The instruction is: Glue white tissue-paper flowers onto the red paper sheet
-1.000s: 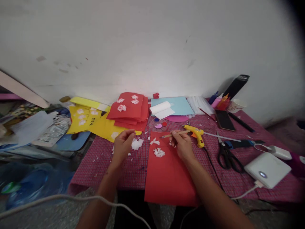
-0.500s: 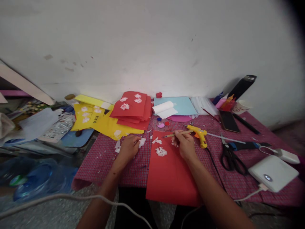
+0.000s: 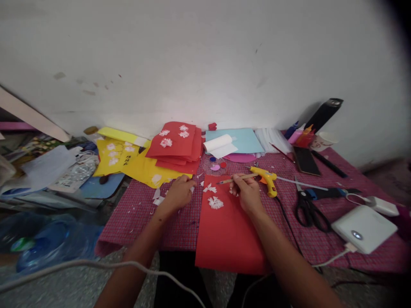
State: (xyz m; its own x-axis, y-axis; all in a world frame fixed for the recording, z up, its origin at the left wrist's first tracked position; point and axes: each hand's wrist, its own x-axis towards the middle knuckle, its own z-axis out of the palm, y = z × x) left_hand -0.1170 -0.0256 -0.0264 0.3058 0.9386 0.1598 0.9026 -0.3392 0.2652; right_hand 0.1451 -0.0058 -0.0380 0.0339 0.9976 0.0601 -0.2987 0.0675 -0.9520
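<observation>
My right hand (image 3: 247, 191) is closed round a thin paintbrush (image 3: 227, 181), whose tip points left over the upper part of a red sheet of paper (image 3: 229, 239). On that sheet lie a white paper flower (image 3: 215, 202) and loose white petals (image 3: 209, 188); a few more white bits show beside my right fingers. My left hand (image 3: 178, 193) is on the checked tablecloth left of the sheet, fingers curled together. A white paper scrap (image 3: 192, 189) peeks out beside these fingers, mostly covered; what they pinch, if anything, is hidden.
A yellow glue gun (image 3: 267, 179), black scissors (image 3: 310, 211) and a white power bank (image 3: 364, 229) lie at right. Behind stand red cards (image 3: 180, 149) with flowers, yellow paper (image 3: 149, 171) and a white roll (image 3: 218, 143). Paint bottles (image 3: 303, 137) stand by the wall. A cable (image 3: 105, 264) crosses in front.
My left hand has shifted slightly up and right, now covering most of the white paper scrap. The right hand still holds the paintbrush in nearly the same place.
</observation>
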